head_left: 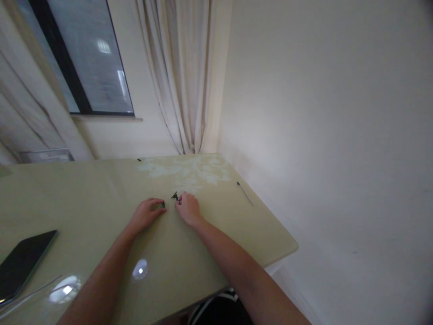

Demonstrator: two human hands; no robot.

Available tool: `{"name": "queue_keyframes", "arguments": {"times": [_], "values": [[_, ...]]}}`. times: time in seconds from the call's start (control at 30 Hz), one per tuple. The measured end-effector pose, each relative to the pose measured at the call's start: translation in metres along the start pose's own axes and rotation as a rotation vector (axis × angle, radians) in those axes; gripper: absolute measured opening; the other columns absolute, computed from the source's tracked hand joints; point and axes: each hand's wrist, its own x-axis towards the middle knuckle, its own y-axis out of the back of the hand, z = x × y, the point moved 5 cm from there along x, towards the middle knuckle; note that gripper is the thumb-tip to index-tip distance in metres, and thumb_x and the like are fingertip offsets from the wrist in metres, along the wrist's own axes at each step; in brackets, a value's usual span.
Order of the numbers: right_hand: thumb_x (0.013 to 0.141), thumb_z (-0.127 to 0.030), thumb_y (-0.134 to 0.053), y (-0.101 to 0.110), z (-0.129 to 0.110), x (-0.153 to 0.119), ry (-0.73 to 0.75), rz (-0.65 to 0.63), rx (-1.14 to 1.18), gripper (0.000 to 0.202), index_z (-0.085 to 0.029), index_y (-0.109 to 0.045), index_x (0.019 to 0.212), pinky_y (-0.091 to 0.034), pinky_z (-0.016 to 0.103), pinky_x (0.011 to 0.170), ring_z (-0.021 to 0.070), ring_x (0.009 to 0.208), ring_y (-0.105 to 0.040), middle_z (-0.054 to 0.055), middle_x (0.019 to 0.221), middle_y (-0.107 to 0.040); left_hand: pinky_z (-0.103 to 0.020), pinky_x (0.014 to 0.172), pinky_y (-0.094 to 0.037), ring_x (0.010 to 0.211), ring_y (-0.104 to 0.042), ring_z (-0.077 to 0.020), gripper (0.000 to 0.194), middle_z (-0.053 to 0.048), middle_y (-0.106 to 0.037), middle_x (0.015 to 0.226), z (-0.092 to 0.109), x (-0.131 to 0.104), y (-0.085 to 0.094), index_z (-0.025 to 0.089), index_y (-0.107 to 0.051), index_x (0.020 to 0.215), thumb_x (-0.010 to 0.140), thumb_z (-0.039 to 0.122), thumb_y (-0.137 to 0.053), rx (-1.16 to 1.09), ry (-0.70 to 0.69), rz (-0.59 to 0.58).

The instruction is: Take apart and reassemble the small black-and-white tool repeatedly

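Near the middle of the table, my left hand (149,213) pinches a small dark piece (163,205) between thumb and fingertips. Just to its right, my right hand (187,208) is closed on a small black object (175,197) whose thin, branching end sticks out toward the upper left. A short gap separates the two held items. Both are too small to identify, and part of the black object is hidden by my right fingers.
The pale table (216,253) has a dark tablet-like device (27,259) at the left, a thin white stick with a dark tip (246,194) near the right edge, and a tiny black piece (139,160) at the far edge. A wall borders the right side.
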Motion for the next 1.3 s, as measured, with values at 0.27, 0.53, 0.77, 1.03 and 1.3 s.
{"name": "queue_keyframes", "arguments": {"times": [0.27, 0.53, 0.77, 1.03, 1.3], "values": [[0.095, -0.034, -0.063, 0.067, 0.068, 0.005, -0.053, 0.116, -0.1, 0.022, -0.019, -0.064, 0.111, -0.043, 0.029, 0.077, 0.0208, 0.09, -0.064, 0.009, 0.102, -0.07, -0.043, 0.107, -0.05, 0.114, -0.068, -0.0334, 0.056, -0.012, -0.075, 0.119, -0.004, 0.0, 0.001, 0.02, -0.078, 0.101, 0.07, 0.065, -0.066, -0.05, -0.016, -0.007], [0.093, -0.027, -0.062, 0.164, 0.193, -0.021, -0.342, 0.335, -0.475, 0.024, -0.015, -0.063, 0.115, -0.042, 0.035, 0.083, 0.0299, 0.105, -0.061, 0.018, 0.118, -0.063, -0.043, 0.104, -0.051, 0.113, -0.069, -0.0331, 0.053, -0.011, -0.076, 0.117, -0.007, 0.005, 0.003, 0.022, -0.078, 0.101, 0.068, 0.062, -0.07, -0.054, -0.03, -0.04], [0.093, -0.008, -0.051, 0.152, 0.207, -0.023, -0.352, 0.171, -0.364, 0.023, -0.015, -0.065, 0.11, -0.039, 0.029, 0.077, 0.0222, 0.096, -0.062, 0.013, 0.106, -0.067, -0.048, 0.104, -0.047, 0.117, -0.064, -0.0354, 0.055, -0.015, -0.073, 0.121, 0.017, -0.002, -0.001, 0.018, -0.075, 0.116, 0.082, 0.06, -0.062, 0.14, -0.031, 0.075], [0.089, -0.01, -0.055, 0.075, 0.077, -0.011, 0.139, 0.12, -0.156, 0.017, -0.019, -0.066, 0.099, -0.04, 0.029, 0.076, 0.0196, 0.085, -0.058, 0.009, 0.097, -0.066, -0.05, 0.102, -0.044, 0.12, -0.061, -0.0328, 0.041, -0.012, -0.069, 0.127, 0.086, -0.026, -0.04, 0.026, -0.073, 0.12, 0.091, 0.053, -0.064, 0.259, -0.353, -0.045], [0.085, -0.01, -0.06, 0.023, 0.03, -0.015, 0.12, 0.092, 0.018, 0.017, -0.019, -0.067, 0.098, -0.043, 0.027, 0.075, 0.0177, 0.083, -0.059, 0.006, 0.097, -0.066, -0.047, 0.105, -0.049, 0.117, -0.064, -0.0298, 0.031, -0.013, -0.071, 0.126, 0.07, -0.027, -0.035, 0.023, -0.076, 0.113, 0.098, 0.041, -0.056, 0.179, -0.441, -0.101]]}}
